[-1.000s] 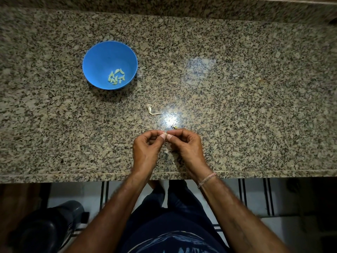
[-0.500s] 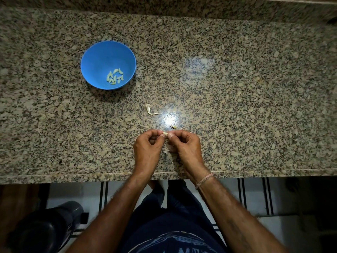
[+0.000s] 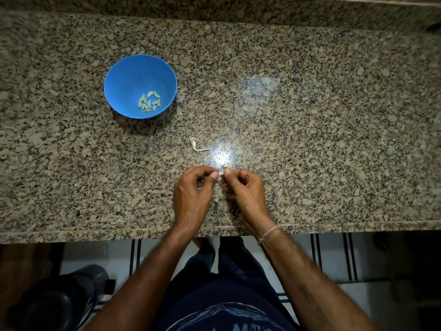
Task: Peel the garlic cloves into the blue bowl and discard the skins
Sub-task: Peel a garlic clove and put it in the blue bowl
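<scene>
Speckled granite counter (image 3: 310, 115) — 1 blue bowl (image 3: 133, 77), striped floor (image 3: 330, 256) below

clove (image 3: 221, 173) mostly hidden btwn fingers (image 3: 214, 175), dark obj (image 3: 59, 299) lower-left cut off

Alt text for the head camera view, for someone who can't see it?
The left hand and right hand together pinch a small garlic clove over a speckled counter. A blue bowl of peeled cloves sits farther back on the left; a curled scrap lies nearer the hands.
</scene>
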Motion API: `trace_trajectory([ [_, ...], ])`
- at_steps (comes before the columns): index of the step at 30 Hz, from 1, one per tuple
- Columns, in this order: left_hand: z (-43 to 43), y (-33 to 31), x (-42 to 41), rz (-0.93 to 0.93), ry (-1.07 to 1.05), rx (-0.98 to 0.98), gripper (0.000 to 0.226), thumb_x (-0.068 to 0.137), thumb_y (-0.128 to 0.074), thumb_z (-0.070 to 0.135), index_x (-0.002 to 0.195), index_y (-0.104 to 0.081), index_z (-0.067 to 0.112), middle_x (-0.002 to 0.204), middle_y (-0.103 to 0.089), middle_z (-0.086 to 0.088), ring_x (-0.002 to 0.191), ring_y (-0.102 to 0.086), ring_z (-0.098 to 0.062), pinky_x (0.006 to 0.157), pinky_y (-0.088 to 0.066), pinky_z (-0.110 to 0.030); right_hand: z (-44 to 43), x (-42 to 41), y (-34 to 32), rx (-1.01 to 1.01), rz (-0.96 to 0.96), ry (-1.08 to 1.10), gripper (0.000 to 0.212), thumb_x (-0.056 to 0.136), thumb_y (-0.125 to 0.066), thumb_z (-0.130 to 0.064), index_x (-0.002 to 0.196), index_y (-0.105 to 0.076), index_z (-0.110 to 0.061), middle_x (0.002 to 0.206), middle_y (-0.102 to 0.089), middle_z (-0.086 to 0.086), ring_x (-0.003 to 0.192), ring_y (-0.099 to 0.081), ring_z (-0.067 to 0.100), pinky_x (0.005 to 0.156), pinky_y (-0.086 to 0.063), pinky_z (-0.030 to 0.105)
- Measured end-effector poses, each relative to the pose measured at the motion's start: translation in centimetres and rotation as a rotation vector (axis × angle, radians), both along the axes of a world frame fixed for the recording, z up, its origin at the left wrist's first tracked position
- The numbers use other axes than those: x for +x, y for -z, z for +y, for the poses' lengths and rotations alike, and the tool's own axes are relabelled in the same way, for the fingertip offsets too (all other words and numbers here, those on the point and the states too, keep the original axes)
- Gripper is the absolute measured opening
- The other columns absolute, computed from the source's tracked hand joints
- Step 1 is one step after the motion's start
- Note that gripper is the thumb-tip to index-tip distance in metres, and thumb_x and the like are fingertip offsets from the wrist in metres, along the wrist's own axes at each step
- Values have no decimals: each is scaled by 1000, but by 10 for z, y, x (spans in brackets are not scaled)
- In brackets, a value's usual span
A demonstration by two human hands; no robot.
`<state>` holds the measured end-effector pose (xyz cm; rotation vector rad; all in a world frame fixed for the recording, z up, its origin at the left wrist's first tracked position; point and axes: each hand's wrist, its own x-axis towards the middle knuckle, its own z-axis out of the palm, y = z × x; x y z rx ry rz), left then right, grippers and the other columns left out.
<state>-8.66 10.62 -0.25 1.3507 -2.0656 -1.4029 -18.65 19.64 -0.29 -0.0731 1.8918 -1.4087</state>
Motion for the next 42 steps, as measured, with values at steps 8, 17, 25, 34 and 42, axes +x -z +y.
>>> trace_trajectory([
  [8,-4,7,4,-63,-3,7,8,95,-71,38,98,-70,31,103,-69,14,101,-64,-9,83,-57,-37,-1,-1,0,40,182,-116,20,99,-70,-32,93,-77,-15,90,-78,-5,88,-73,4,84,-57,21],
  [17,-39,17,19,-165,-91,-191,12,98,-70,20,109,-74,19,108,-69,6,98,-60,-12,68,-39,-12,10,-2,12,76,511,-324,26,95,-73,-7,118,-73,-20,114,-68,-11,100,-64,-4,87,-52,10],
  [25,-10,13,43,-160,46,-131,45,90,-77,37,127,-58,20,121,-55,4,97,-59,-9,70,-53,-15,35,-9,15,183,669,-412,62,92,-78,-12,149,-53,-15,131,-44,-8,115,-48,2,98,-36,-1],
  [34,-5,24,14,-243,234,-340,43,88,-81,35,121,-58,21,107,-59,5,85,-57,-11,65,-37,-19,2,-7,15,170,937,-735,49,98,-66,-11,145,-55,-10,139,-53,8,126,-46,20,106,-49,35],
  [42,-2,24,30,-153,251,-360,37,86,-83,21,117,-62,17,102,-58,7,89,-55,-11,68,-45,-21,47,0,13,213,656,-379,54,96,-63,4,145,-56,-17,131,-48,-3,115,-55,10,102,-56,26],
])
